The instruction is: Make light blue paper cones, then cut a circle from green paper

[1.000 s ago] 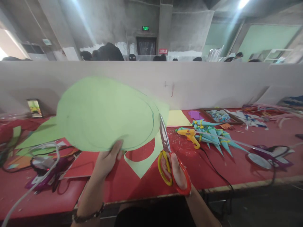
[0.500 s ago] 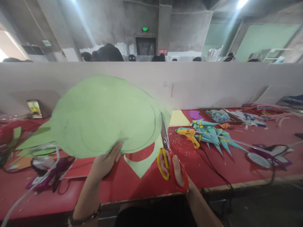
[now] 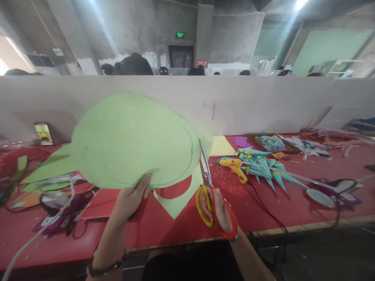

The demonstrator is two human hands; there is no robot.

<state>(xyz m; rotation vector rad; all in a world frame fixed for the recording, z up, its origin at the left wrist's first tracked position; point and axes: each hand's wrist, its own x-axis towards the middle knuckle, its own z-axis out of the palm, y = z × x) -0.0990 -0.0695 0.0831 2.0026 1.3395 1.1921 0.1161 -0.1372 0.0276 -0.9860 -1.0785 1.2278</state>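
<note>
My left hand [image 3: 134, 197] grips the lower edge of a large pale green sheet of paper [image 3: 131, 136], thumb on the near face and other fingers mostly behind it. The sheet is rounded and carries a drawn curved line near its edge. My right hand [image 3: 218, 210] is closed around the handles of scissors [image 3: 206, 168], one loop yellow and one red. Their blades point up at the sheet's right edge. A curved green offcut [image 3: 175, 207] hangs or lies below the sheet; whether it is still joined I cannot tell.
On the red table [image 3: 164, 234], a yellow glue gun [image 3: 234, 166] lies beside blue paper cones [image 3: 263, 166]. A tray [image 3: 290, 146] and a spoon-like piece [image 3: 320, 198] are farther right. Cables and a purple device [image 3: 61, 214] lie left, near a phone [image 3: 43, 134]. A white partition [image 3: 249, 101] stands behind.
The green sheet's left side has shifted slightly right and its lower edge sits a little higher. The scissor handles have moved slightly right, the blades staying at the sheet's right edge.
</note>
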